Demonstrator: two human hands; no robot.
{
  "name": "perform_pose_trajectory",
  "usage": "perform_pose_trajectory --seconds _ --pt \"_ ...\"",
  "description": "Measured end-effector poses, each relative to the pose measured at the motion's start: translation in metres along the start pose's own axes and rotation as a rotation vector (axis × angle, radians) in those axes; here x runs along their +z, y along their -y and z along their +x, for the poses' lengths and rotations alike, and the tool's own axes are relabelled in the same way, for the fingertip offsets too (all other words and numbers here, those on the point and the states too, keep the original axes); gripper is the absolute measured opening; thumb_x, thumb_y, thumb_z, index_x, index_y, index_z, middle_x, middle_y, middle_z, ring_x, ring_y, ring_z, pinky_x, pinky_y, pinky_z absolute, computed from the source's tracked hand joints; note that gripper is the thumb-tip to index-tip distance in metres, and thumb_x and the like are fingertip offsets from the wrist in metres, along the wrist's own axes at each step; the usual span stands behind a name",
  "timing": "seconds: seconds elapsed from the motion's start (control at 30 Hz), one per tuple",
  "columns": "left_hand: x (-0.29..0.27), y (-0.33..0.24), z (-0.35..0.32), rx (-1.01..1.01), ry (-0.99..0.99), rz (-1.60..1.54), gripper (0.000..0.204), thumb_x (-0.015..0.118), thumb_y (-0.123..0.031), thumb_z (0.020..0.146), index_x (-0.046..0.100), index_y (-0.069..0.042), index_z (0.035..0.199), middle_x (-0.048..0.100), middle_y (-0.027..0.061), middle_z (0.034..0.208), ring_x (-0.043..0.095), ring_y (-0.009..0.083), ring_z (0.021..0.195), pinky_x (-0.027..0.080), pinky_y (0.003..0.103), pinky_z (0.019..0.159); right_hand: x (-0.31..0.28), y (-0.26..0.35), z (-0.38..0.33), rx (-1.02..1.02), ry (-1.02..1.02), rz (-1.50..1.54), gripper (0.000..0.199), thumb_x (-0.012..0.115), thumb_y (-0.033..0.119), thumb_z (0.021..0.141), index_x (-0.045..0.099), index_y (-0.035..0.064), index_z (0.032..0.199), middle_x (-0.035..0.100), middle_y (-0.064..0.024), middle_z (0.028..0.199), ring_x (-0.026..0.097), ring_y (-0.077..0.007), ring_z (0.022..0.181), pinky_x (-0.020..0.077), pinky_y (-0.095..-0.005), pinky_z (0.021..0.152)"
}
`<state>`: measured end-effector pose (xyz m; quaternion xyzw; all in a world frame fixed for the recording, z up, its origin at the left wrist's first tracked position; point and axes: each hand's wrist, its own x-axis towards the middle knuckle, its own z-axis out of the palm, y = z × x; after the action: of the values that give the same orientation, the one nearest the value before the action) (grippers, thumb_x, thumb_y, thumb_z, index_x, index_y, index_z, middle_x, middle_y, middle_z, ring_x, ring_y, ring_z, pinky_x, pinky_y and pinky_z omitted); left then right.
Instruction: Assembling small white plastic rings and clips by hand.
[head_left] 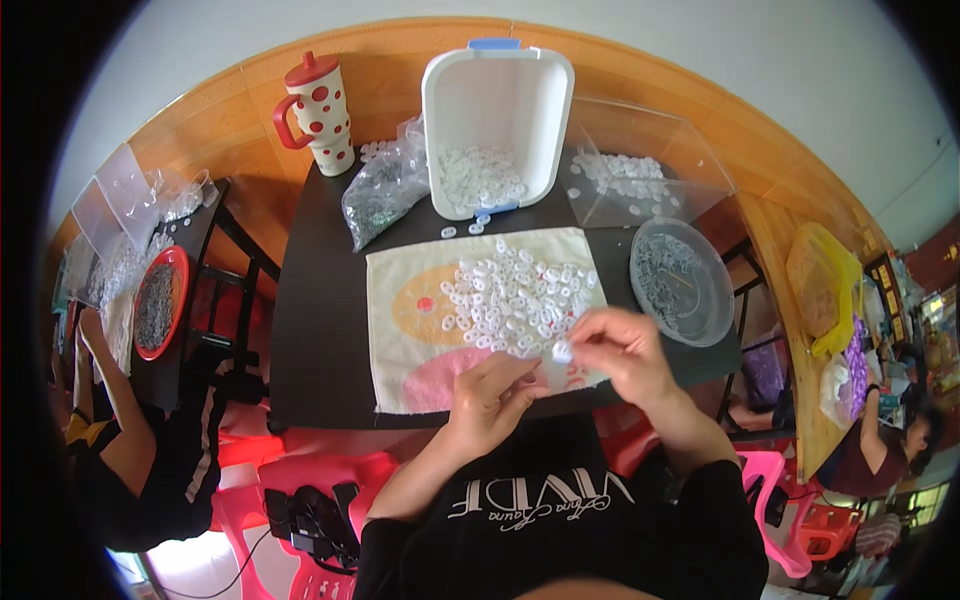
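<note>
A: In the head view, where does the work sit?

B: On the dark desk. A cloth lies toward its near edge, and a pile of small white pieces covers the cloth's middle and right side.

A: And the hands?

B: Both are over the cloth's near edge. The right hand has its grip pinched on one white piece. The left hand is just beside it, thumb and forefinger brought close; whether anything is between them, I cannot tell.

A: What else is around?

B: A tub at the desk's far edge with more pieces inside, a bag to its left, a cup by the far left corner, and a bowl of grey bits along the right edge.

A: So which step is this?

B: I'd judge it fingertip work on a single piece, apart from the pile. The next move seems to call for a light, steady pinch and both hands kept close together.
</note>
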<state>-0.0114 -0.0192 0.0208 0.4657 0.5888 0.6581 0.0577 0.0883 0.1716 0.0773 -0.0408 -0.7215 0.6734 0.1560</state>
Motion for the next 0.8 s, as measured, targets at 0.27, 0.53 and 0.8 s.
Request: perform_pose_trajectory --seconds 0.27,0.53,0.8 --pt "0.001 0.013 -0.005 -0.013 0.055 0.142 0.024 0.071 0.008 0.08 0.069 0.003 0.104 0.065 0.012 0.079 0.064 0.0205 0.064 0.049 0.03 0.054 -0.121 0.074 0.136 -0.374 -0.574 -0.297 0.005 0.063 0.001 0.087 0.067 0.0016 0.09 0.067 -0.0023 0.083 0.057 -0.0067 0.073 0.0439 -0.0207 0.066" --pt "-0.002 0.026 -0.015 0.012 0.092 0.231 0.018 0.071 0.003 0.081 0.068 0.003 0.099 0.064 0.0146 0.081 0.065 0.0287 0.068 0.051 0.035 0.058 -0.007 -0.006 0.102 -0.134 0.13 -0.496 0.004 0.066 -0.002 0.087 0.067 -0.0021 0.091 0.065 -0.0057 0.088 0.061 -0.0114 0.08 0.0484 -0.0264 0.07" --pt "0.001 0.026 -0.016 0.029 0.141 0.267 0.018 0.071 0.0 0.082 0.068 0.001 0.1 0.063 0.0147 0.084 0.065 0.0334 0.074 0.053 0.04 0.063 0.065 -0.051 0.115 -0.533 0.526 -1.151 0.024 0.07 0.009 0.08 0.071 0.0097 0.104 0.061 -0.0095 0.12 0.053 -0.0302 0.112 0.0449 -0.0434 0.088"
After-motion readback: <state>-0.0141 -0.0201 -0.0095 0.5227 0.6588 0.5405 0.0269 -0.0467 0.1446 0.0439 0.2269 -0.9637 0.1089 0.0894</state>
